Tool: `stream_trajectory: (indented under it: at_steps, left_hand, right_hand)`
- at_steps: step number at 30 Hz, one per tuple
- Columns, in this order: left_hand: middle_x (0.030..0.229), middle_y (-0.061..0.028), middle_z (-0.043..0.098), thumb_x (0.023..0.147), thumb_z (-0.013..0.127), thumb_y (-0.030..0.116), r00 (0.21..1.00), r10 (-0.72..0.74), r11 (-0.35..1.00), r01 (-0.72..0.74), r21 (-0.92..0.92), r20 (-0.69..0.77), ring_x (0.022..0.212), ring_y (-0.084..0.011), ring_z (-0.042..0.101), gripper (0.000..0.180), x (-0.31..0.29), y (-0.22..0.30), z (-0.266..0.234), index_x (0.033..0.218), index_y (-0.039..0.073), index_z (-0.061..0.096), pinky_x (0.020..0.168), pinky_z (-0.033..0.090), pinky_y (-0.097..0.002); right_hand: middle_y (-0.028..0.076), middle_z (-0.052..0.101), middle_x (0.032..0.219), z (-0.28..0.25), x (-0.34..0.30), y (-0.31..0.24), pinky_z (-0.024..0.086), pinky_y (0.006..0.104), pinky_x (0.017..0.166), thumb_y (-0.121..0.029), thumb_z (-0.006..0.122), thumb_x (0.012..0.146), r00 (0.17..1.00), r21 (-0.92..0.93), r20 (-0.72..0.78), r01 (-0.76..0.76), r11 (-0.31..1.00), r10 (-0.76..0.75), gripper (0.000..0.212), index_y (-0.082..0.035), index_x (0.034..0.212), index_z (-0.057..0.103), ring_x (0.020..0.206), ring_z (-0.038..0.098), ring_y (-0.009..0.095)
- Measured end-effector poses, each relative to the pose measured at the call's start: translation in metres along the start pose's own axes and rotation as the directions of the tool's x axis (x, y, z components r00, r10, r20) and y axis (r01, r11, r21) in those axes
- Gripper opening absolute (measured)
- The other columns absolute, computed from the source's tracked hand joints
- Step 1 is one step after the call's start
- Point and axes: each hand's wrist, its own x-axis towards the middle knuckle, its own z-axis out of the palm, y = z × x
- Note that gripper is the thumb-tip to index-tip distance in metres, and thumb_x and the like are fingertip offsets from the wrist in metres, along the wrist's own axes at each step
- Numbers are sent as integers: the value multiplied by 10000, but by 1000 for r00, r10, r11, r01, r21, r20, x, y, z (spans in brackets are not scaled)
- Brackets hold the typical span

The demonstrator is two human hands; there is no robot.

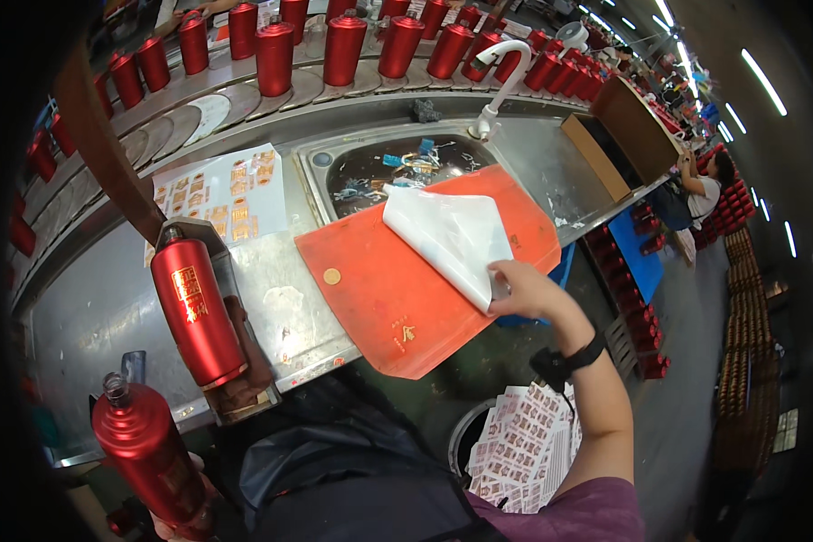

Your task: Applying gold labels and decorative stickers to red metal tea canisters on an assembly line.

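My right hand [526, 291] pinches the edge of a white sheet [452, 237], which is partly folded over on itself. The sheet lies on an orange-red board [384, 307] that bears small gold marks and rests across the sink's near edge. At lower left, my left hand [199, 508] grips a glossy red bottle [140, 438] with a bare glass neck, tilted; the bottle hides most of my fingers. Another red bottle [199, 312] with gold lettering lies in a brown holder [244, 388] between that hand and the board.
A metal sink [334, 203] with label scraps and a white tap [506, 77] stands beyond the board. A sheet of gold labels [266, 203] lies left of it. Several red bottles [345, 50] line a conveyor behind. A bin [461, 443] of printed sheets stands below. A person [696, 194] is far right.
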Motion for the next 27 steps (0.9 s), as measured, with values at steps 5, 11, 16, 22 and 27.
stream_trajectory:
  at_steps: [5,11,16,22,27]
  left_hand:
    - [1370,-219,470,632,931,373,993,-80,997,79,14,82,915,-293,649,1122,-21,8,-78,1515,54,316,672,588,-354]
    - [1337,-205,486,643,922,342,972,-165,984,175,-47,165,881,-263,649,1109,-22,4,-85,1517,49,304,657,572,-331]
    - [1350,-210,484,694,870,424,982,-126,992,120,46,141,867,-260,651,1086,-21,6,-79,1526,50,282,649,564,-322]
    - [1403,-243,443,765,794,476,997,-32,999,31,17,77,913,-285,644,1037,-18,-1,-72,1544,72,241,673,586,-351]
    - [1360,-242,466,753,740,609,999,-18,991,12,135,40,881,-260,647,1078,-17,1,-73,1520,17,267,644,567,-339]
  right_hand:
    - [179,578,1204,-8,20,11,530,289,828,-32,674,826,950,911,248,-295,287,189,790,38,1515,294,1034,633,209]
    - [205,556,1301,34,48,-4,531,317,857,-1,629,870,893,979,-96,5,204,440,754,10,1534,272,1063,619,243]
    - [113,636,1254,30,25,-69,514,348,889,-54,677,855,854,473,-481,445,760,-201,705,-35,1496,383,1043,614,222]
    - [111,665,1169,22,-3,-104,481,401,947,-259,799,786,780,163,-262,616,771,-568,546,-64,1265,626,1068,591,314]
    - [208,639,1159,36,17,-60,439,472,1037,-103,685,803,769,-490,-322,363,792,-552,419,9,1201,612,1193,556,396]
